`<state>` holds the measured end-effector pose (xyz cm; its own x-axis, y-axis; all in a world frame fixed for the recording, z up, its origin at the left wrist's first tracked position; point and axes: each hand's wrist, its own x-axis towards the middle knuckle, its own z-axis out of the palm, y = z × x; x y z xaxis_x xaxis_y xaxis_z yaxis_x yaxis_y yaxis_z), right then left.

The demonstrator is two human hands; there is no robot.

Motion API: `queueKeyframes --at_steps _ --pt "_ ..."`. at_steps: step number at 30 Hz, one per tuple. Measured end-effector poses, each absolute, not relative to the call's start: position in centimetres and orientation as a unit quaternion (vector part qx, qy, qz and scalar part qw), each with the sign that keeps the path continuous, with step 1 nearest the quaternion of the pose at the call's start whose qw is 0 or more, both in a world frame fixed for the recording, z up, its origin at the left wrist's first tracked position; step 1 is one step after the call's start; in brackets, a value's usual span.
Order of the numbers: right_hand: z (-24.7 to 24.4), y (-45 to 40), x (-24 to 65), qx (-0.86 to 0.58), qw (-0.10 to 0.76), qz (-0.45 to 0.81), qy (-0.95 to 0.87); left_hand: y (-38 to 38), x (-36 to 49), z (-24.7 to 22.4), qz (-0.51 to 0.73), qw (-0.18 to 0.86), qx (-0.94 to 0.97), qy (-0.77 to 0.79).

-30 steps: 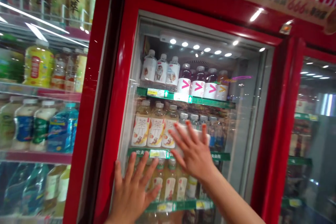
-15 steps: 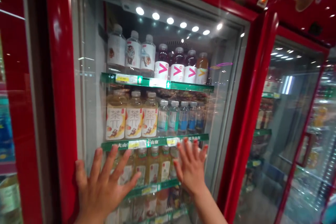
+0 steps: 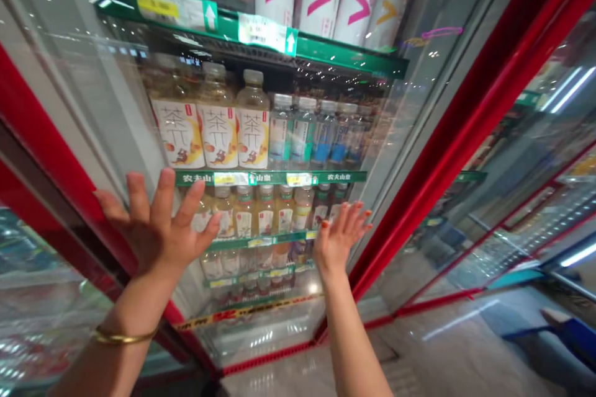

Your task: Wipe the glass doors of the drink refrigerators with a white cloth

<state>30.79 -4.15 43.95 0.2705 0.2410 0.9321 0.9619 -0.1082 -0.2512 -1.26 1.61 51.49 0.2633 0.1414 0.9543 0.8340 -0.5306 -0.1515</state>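
My left hand (image 3: 161, 220) is raised with fingers spread, over the left edge of a glass cooler door (image 3: 88, 124) with a red frame. A gold bangle (image 3: 123, 338) circles its wrist. My right hand (image 3: 339, 239), fingers stretched and slightly bent, is held up near the door's right side; its nails are orange-red. Neither hand holds anything, and whether they touch the glass I cannot tell. Behind the door, large tea bottles (image 3: 216, 127) and smaller blue-and-green-labelled bottles (image 3: 302, 133) share a shelf. White-labelled bottles (image 3: 321, 3) stand above them, and shorter tea bottles (image 3: 264, 214) below.
Green shelf strips (image 3: 326, 49) carry price tags (image 3: 265, 34). To the right, a thick red frame post (image 3: 447, 130) borders another glass-fronted cooler. Shiny floor (image 3: 433, 347) shows at the lower right, with something blue (image 3: 577, 338) at the edge. More goods show dimly at lower left.
The view has tilted down and come closer to the cooler, bringing lower shelves and the floor into sight. Both hands remain raised and open; more of both forearms shows.
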Motion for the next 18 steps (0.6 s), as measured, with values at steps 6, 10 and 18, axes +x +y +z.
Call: queueKeyframes --at_steps 6,10,18 --pt "47.2 -2.1 27.7 -0.614 0.514 -0.359 -0.479 1.0 -0.8 51.7 -0.501 0.366 -0.702 -0.351" --pt "41.6 -3.6 23.5 -0.486 0.416 -0.436 -0.633 1.0 -0.7 51.6 -0.498 0.377 -0.698 -0.351" --pt "43.5 -3.5 35.1 -0.653 0.61 -0.3 -0.333 1.1 -0.6 51.3 -0.507 0.382 -0.693 -0.343"
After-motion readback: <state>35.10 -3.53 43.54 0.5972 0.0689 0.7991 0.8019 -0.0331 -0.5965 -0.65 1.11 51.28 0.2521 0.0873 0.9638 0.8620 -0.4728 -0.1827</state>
